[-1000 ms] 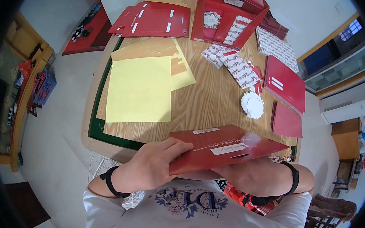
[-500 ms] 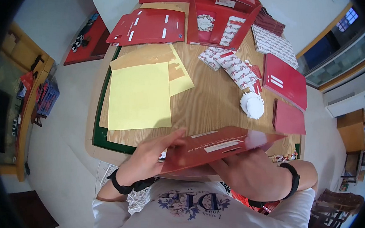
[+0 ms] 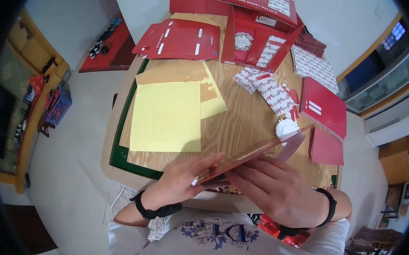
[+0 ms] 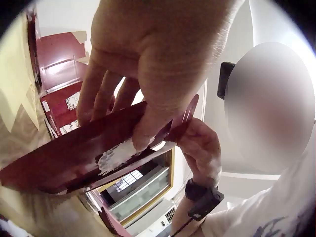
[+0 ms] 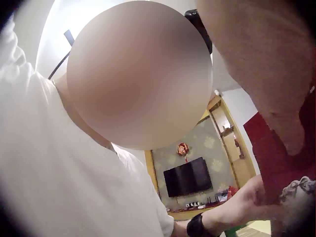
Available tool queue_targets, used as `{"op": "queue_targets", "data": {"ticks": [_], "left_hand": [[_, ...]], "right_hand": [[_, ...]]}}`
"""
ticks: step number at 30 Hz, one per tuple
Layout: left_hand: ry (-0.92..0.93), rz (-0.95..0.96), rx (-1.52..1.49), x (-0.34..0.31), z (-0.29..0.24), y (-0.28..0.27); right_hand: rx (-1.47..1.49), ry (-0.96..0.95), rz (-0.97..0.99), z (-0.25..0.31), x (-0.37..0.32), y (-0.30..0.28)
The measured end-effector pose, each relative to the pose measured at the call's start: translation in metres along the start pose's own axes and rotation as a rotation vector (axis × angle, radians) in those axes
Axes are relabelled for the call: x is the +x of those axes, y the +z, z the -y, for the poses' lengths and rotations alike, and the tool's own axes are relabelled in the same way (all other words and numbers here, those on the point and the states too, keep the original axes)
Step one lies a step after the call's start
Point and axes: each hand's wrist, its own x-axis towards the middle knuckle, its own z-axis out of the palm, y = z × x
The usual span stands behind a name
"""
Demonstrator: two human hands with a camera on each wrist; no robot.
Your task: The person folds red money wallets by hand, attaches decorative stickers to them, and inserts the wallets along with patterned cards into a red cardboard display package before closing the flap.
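A red money-wallet card folder (image 3: 245,159) is held nearly on edge over the table's near side, its far end tilted up to the right. My left hand (image 3: 180,175) pinches its lower left end. In the left wrist view, the left thumb (image 4: 143,136) lies on the face with a white floral label (image 4: 117,155), fingers behind. My right hand (image 3: 276,189) holds the folder from the near side, its fingertips partly hidden against it. A thinner reddish flap (image 3: 292,148) stands out from the folder near its upper end.
Yellow sheets (image 3: 167,118) lie at the left, flat red cards (image 3: 182,39) behind them. A red display box (image 3: 260,41) stands at the back. Patterned wallets (image 3: 275,94), white scalloped labels (image 3: 287,127) and red card stacks (image 3: 324,107) lie at the right.
The folder has turned from printed face up to nearly edge-on. My right hand has come out from beneath it to its near side. The left hand stays at the left end.
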Motion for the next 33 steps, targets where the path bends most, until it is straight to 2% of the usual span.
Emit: {"op": "queue_targets", "data": {"ticks": [7,11,14,17,21,24,28,30,33], "left_hand": [[0.055,0.07,0.076,0.002,-0.002,-0.009],[0.034,0.151,0.041,0.0,-0.002,-0.012],[-0.028,0.214,-0.138,0.001,-0.002,-0.015],[0.034,0.116,-0.097,0.002,-0.001,-0.006],[-0.055,0.18,-0.175,0.001,0.003,-0.005],[-0.07,0.229,-0.12,0.001,-0.002,-0.011],[-0.033,0.213,-0.14,-0.001,-0.006,-0.014],[-0.013,0.19,-0.114,-0.005,-0.004,-0.012],[0.067,0.031,-0.057,-0.012,-0.003,-0.015]], "right_hand": [[0.003,-0.066,-0.146,0.002,-0.015,-0.023],[0.019,-0.051,-0.126,0.012,-0.024,-0.008],[0.022,-0.022,-0.094,0.015,-0.018,0.011],[-0.071,0.017,-0.064,0.009,-0.013,0.015],[-0.034,-0.014,-0.072,0.011,-0.014,0.012],[-0.008,-0.082,-0.19,0.01,-0.028,-0.015],[0.125,-0.067,-0.415,0.01,-0.061,-0.042],[0.179,-0.091,-0.577,0.003,-0.08,-0.029],[0.263,-0.023,-0.777,-0.005,-0.102,-0.012]]}}
